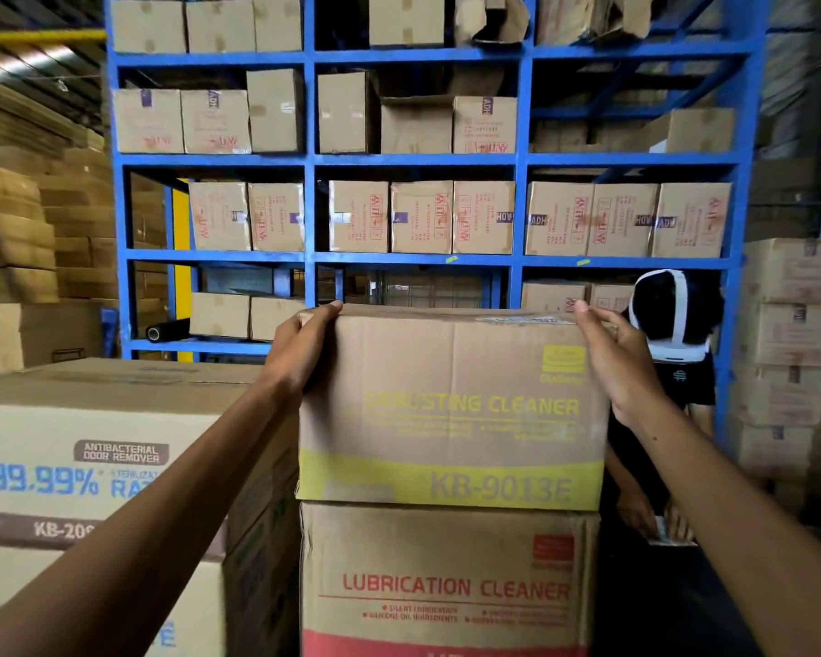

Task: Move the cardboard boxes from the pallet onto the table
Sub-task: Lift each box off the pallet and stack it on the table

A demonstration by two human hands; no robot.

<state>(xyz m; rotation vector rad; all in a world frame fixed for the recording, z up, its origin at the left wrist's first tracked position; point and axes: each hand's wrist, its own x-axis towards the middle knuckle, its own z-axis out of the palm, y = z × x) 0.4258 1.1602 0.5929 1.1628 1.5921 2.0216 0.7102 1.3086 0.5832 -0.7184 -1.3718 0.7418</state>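
Observation:
A brown cardboard box with yellow print, the derusting cleaner box [451, 410], sits on top of a stack right in front of me. Under it stands a lubrication cleaner box [446, 580] with red print. My left hand [299, 348] grips the top box's upper left corner, fingers over the top edge. My right hand [617, 358] holds its upper right corner the same way. The pallet and the table are out of view.
A stack of pale antibacterial boxes [96, 462] stands close on the left. Behind is a tall blue rack [309, 206] full of cartons. A person in black [674, 362] bends down just right of the stack. More cartons are piled at the far right [787, 353].

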